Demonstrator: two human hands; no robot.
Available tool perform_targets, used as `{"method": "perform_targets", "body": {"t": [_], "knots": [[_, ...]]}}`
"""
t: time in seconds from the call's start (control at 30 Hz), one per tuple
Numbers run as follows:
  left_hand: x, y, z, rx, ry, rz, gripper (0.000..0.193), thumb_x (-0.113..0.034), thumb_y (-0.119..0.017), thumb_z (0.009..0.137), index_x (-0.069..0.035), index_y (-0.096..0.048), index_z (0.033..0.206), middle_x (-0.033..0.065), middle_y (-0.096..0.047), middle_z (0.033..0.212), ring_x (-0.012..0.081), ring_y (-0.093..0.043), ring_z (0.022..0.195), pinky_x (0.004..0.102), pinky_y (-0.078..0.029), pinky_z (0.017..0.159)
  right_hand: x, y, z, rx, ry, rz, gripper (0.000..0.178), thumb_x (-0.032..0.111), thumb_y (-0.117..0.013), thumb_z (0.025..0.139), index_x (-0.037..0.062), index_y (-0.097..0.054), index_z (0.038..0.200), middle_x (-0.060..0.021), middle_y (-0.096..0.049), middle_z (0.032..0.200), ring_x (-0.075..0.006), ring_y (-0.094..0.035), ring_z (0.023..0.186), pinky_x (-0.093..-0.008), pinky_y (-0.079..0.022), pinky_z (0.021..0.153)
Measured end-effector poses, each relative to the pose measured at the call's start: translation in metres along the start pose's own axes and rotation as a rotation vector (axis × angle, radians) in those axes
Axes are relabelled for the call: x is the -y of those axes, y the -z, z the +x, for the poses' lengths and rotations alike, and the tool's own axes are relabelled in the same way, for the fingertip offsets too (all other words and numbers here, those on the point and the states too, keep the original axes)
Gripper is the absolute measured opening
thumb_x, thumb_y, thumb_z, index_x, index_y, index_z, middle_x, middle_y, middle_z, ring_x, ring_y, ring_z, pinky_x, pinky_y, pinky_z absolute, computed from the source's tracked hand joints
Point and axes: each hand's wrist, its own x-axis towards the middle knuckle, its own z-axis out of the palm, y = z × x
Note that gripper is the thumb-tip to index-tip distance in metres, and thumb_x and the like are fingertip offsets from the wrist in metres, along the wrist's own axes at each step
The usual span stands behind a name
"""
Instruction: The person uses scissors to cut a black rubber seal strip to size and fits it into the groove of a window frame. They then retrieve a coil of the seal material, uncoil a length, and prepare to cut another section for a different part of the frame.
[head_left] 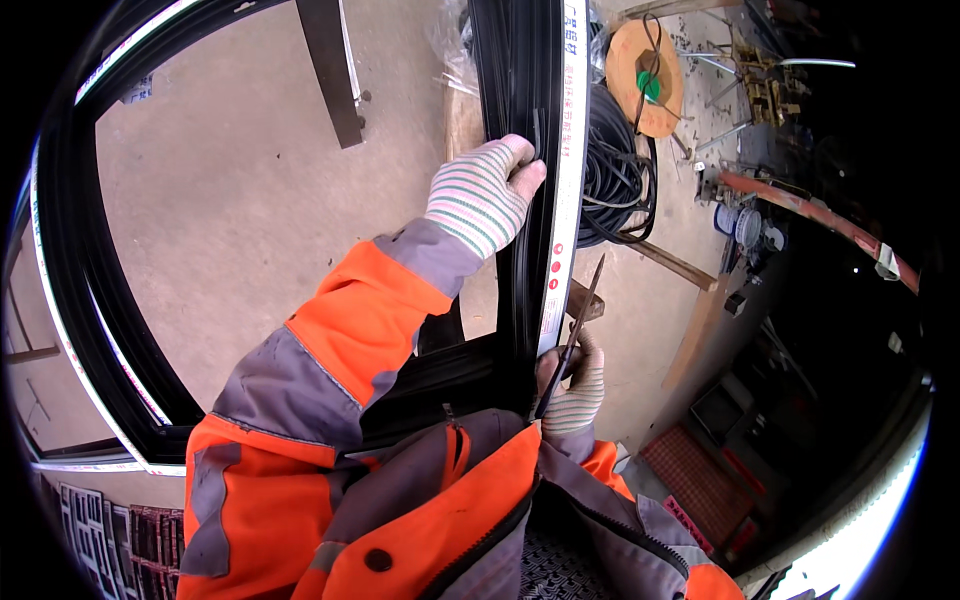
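A black window frame (518,290) with white printed film along its edge stands upright before me. My left hand (485,192), in a striped knit glove, lies across the frame's bar. Its thumb and fingers pinch a thin black rubber strip (537,130) set along the bar. Lower down, close to my body, my gloved right hand (580,390) grips a pair of scissors (585,312). Their narrow blades point upward beside the film-covered edge, apart from the strip. Part of the scissor handles is hidden by my fingers.
Behind the bar lie a coil of black rubber strip (612,170) and a round wooden spool (640,75) with a green centre. A wooden bar (670,262) rests on the concrete floor. Another black frame side (95,270) rises at left. A red beam (820,225) stands at right.
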Motion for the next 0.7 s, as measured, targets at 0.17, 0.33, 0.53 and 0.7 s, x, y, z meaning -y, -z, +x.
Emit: {"method": "perform_targets", "body": {"t": [0.17,0.33,0.53,0.7], "knots": [[-0.004,0.003,-0.001,-0.027,-0.043,0.003,0.026,-0.022,-0.064,0.093,0.001,-0.062,0.106,0.0178,-0.067,0.092,0.0282,-0.067,0.083,0.0344,-0.053,0.075,0.017,-0.017,0.015,-0.078,0.031,0.008,0.050,0.002,-0.067,0.084,0.0008,-0.050,0.130,0.0018,-0.057,0.074,-0.0044,-0.053,0.067,-0.0199,-0.045,0.067],[0.001,-0.005,-0.005,-0.148,-0.171,0.044,0.024,-0.020,-0.064,0.092,0.000,-0.064,0.105,0.0179,-0.066,0.095,0.0330,-0.066,0.085,0.0366,-0.054,0.077,0.008,-0.027,0.024,-0.152,0.074,0.078,0.052,0.001,-0.067,0.083,0.0020,-0.049,0.132,0.0020,-0.057,0.078,-0.0042,-0.054,0.070,-0.0190,-0.045,0.068],[-0.003,-0.008,-0.011,-0.260,-0.217,0.099,0.025,-0.015,-0.068,0.088,0.003,-0.066,0.106,0.0185,-0.067,0.096,0.0335,-0.068,0.084,0.0364,-0.056,0.075,0.025,-0.038,0.061,-0.226,0.053,0.203,0.044,0.001,-0.059,0.092,-0.0013,-0.047,0.134,-0.0009,-0.054,0.089,-0.0081,-0.053,0.079,-0.0205,-0.047,0.074],[-0.003,-0.009,-0.011,-0.306,-0.228,0.061,0.024,-0.011,-0.068,0.087,0.002,-0.067,0.107,0.0174,-0.067,0.092,0.0328,-0.067,0.078,0.0357,-0.056,0.069,0.031,-0.050,0.091,-0.290,0.054,0.289,0.049,0.003,-0.064,0.090,-0.0034,-0.044,0.134,-0.0005,-0.053,0.088,-0.0076,-0.051,0.079,-0.0201,-0.044,0.073]]}}
